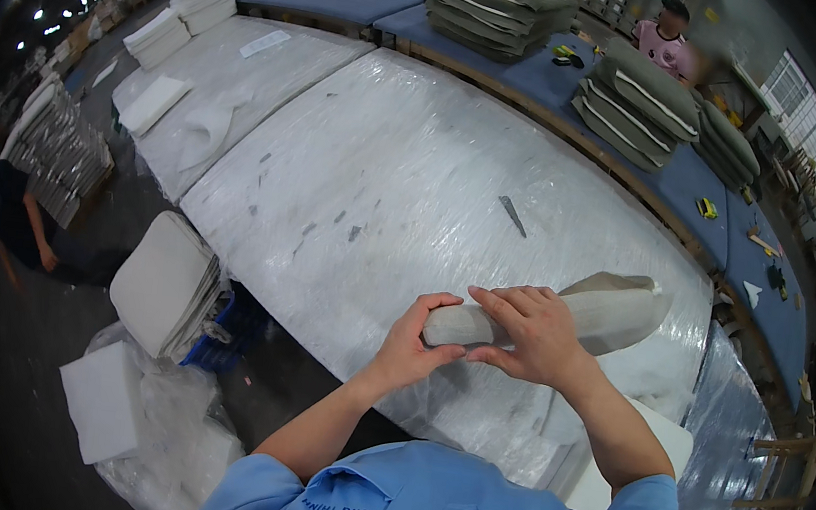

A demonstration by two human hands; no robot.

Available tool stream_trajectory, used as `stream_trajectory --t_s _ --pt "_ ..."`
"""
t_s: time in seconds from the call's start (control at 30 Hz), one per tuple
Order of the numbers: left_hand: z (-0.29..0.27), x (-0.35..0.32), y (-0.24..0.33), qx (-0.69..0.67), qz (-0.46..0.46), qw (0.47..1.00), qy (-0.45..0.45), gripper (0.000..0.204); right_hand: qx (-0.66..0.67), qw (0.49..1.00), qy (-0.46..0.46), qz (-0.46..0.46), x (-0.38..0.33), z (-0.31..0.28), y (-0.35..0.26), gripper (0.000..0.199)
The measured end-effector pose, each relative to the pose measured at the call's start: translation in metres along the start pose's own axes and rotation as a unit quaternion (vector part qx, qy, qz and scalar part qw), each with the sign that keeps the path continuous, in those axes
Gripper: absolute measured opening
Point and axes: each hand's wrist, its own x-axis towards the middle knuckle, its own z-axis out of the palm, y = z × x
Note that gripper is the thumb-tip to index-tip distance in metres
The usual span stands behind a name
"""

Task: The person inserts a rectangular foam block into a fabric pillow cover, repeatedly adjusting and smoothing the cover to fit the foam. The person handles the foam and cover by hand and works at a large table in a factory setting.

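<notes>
A greyish-beige fabric cushion (604, 316) rests near the front of the plastic-wrapped table (334, 196), stretched out to the right. Its left end is full and rounded. Toward the right the cloth looks looser, with a small white bit at the tip. My left hand (415, 341) grips that rounded end, fingers behind and thumb on the near side. Just right of it, my right hand (531, 338) clasps the top of the cushion, its thumb pointing at my left thumb. Whatever fills the cover is hidden.
Stacks of grey-green cushions (501, 9) stand on the blue table (678, 185) beyond, where a person in pink (661, 47) works. White foam sheets (164, 273) and a plastic-wrapped bundle (178, 420) lie to the left. A dark scrap (511, 216) sits mid-table.
</notes>
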Motion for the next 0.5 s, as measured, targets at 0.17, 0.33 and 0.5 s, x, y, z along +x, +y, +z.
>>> stream_trajectory --t_s 0.17,0.33,0.5 --pt "0.004 0.001 -0.018 -0.017 0.070 0.997 0.023 0.064 -0.049 0.998 0.003 -0.027 0.003 0.008 0.000 0.073" --pt "0.013 -0.002 -0.037 0.062 0.157 0.979 0.117 0.056 -0.071 0.996 0.028 -0.047 0.011 0.020 -0.004 0.058" --pt "0.025 0.002 -0.039 0.120 0.215 0.952 0.181 0.049 -0.097 0.992 0.042 -0.062 0.008 0.027 -0.001 0.052"
